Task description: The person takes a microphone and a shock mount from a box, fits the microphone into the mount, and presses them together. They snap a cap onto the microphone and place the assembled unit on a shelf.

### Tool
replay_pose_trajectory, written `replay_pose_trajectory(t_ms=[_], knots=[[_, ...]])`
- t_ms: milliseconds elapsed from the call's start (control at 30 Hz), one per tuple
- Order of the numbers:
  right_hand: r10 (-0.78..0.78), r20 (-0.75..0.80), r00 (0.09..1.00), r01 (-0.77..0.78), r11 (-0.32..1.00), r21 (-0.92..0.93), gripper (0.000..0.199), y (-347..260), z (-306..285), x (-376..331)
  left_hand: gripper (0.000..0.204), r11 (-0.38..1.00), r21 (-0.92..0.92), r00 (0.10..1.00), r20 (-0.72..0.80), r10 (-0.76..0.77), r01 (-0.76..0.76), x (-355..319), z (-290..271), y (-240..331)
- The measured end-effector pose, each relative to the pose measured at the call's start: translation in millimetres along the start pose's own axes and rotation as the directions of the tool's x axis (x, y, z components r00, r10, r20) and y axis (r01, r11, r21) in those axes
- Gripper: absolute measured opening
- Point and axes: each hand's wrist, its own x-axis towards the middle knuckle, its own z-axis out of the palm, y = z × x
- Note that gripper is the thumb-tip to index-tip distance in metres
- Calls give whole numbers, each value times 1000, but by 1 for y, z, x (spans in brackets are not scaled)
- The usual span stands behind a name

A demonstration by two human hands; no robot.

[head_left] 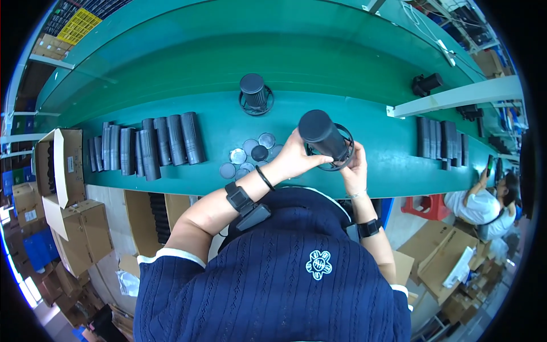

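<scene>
Above the front part of the green table [216, 122] I hold a black cylinder with a ring around its lower end [321, 134], its capped top tilted toward the far left. My left hand [296, 157] is closed around its left side, the thumb across the front. On the other side, my right hand [356, 171] has its fingers on the ring. A similar ringed black cylinder [254, 94] stands upright farther back. Left of my left hand lie several round grey discs [250, 146] and one black disc [260, 153].
Ribbed black tubes [149, 154] lie in a row at the left, more tubes [439, 139] at the right. A pale metal beam [458, 98] crosses the right side. Open cardboard boxes [71, 165] stand at the left edge. Another person [478, 202] sits far right, near a red stool [426, 208].
</scene>
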Motion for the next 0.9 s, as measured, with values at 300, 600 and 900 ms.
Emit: replay_pose_trajectory(t_ms=[300, 600, 900], knots=[[-14, -5, 1000, 14, 999, 45, 63, -13, -3, -10, 46, 925, -370, 996, 45, -75, 87, -3, 5, -3], [11, -34, 999, -14, 996, -92, 69, -34, 8, -21, 42, 639, -736, 959, 51, -277, 224, 1, 9, -4], [-43, 17, 999, 46, 872, -487, 57, -52, 22, -23, 32, 65, -857, 753, 410, -514, 511, -2, 18, -35]])
